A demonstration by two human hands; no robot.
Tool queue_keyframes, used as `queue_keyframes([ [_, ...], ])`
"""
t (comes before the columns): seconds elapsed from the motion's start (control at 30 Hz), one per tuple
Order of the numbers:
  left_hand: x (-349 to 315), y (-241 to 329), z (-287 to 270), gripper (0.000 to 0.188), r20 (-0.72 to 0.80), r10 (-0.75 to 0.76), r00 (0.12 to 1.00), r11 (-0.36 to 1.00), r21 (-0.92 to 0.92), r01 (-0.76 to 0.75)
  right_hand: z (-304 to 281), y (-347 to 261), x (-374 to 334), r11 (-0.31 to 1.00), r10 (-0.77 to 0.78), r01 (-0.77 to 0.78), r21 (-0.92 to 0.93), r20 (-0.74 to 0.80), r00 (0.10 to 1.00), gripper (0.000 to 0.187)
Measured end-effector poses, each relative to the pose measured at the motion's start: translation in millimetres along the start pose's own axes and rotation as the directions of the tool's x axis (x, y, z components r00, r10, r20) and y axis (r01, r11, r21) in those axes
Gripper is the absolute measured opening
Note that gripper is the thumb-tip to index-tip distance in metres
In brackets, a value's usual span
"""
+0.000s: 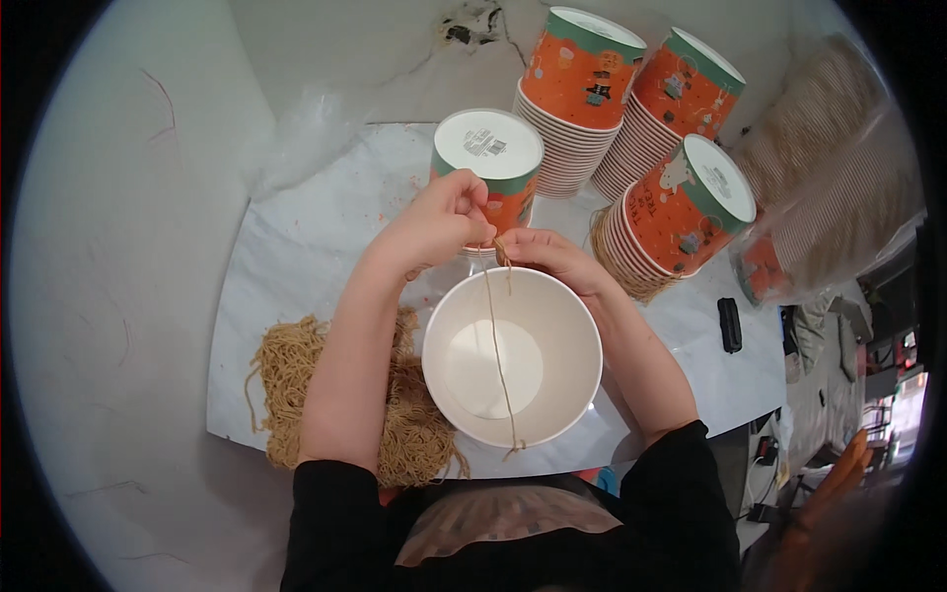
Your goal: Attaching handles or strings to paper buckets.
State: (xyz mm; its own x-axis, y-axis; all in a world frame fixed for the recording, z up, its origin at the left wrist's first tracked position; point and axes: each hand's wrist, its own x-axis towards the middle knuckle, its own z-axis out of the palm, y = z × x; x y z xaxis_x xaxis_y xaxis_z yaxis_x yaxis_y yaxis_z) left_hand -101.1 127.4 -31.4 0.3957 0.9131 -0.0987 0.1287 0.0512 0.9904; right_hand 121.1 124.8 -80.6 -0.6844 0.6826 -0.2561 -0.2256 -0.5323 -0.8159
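Note:
In front of me stands a white paper bucket (562,395) with its mouth up. A thin brown twine (496,345) crosses its opening from the near rim, where a small knot sits, to the far rim. My left hand (439,222) is closed just above the far rim, pinching the twine between thumb and fingers. Beside it, my right hand (552,259) pinches a knotted bit of the same twine at the rim. The fingertips nearly meet. Exactly how the twine passes through the rim is too small to tell.
Tangled brown twine (296,385) is heaped under my left forearm. Beyond my hands is an upturned orange-and-green bucket (488,148). Nested stacks of such buckets (582,109) stand farther back and right, near plastic-wrapped stacks (809,158). A small black object (729,326) lies on the white-covered table (691,375).

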Motion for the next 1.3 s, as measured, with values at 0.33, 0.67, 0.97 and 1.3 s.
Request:
queue_keyframes([
  [0.33, -15.8, 12.9, -27.3, 0.022, -0.152, -0.009, 0.988, 1.0, 0.024, 0.013, -11.2, 14.6, -5.6, 0.983, 0.085, -0.079, 0.165, -0.028, 0.996, 0.008],
  [0.67, -17.2, 8.3, -28.2, 0.011, -0.152, 0.013, 0.988, 0.977, 0.213, 0.02, -4.9, 9.1, -12.4, 0.998, 0.055, -0.055, -0.001, -0.016, 0.998, 0.008],
  [0.97, -14.8, 15.0, -15.9, 0.012, -0.218, 0.018, 0.976, 0.983, 0.183, 0.023, -2.1, 8.1, -12.4, 0.992, 0.1, -0.098, 0.082, -0.027, 0.995, 0.012],
  [1.3, -17.1, 5.6, -33.2, 0.016, -0.128, 0.004, 0.992, 0.989, 0.145, 0.014, -9.3, 5.1, -13.8, 0.995, 0.091, -0.087, -0.039, 0.1, 0.991, 0.017],
])
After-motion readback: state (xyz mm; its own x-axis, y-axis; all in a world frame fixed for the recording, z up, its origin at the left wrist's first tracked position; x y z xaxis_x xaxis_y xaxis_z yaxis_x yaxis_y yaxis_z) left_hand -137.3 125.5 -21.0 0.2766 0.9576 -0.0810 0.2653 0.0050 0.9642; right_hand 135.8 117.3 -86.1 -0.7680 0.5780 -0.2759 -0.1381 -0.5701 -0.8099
